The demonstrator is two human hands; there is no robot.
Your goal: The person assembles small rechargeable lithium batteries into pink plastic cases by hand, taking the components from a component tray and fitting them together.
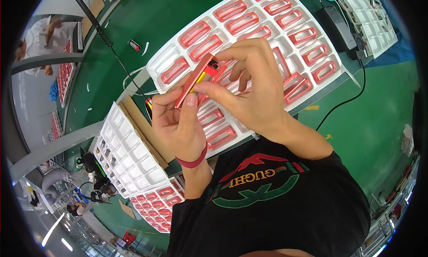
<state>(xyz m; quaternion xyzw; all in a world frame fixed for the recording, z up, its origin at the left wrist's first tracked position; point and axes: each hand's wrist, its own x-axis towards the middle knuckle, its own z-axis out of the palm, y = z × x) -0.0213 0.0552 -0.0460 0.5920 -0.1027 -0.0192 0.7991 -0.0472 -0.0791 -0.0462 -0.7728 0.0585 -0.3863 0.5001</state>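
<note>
Between my two hands is a slim red plastic casing (pixel 191 82), tilted, with a yellow part showing along its open side and a black piece at its upper end. My left hand (pixel 178 123), with a red band at the wrist, grips the casing's lower end between thumb and fingers. My right hand (pixel 256 85) has its fingertips at the upper end and its thumb pressed on the yellow part. Beneath both hands lies a white moulded tray (pixel 161 55) with rows of red frame-like casings in its pockets. A small yellow, red and black item (pixel 149 104) shows behind my left fingers, partly hidden.
A second white tray (pixel 129 145) holding small parts stands at left, above more red-filled trays (pixel 154 208). A black power adapter (pixel 336 29) with a cable sits at far right, near another tray (pixel 365 23). A coiled black cord (pixel 96 27) crosses the green table. Another person (pixel 38 41) works at far left.
</note>
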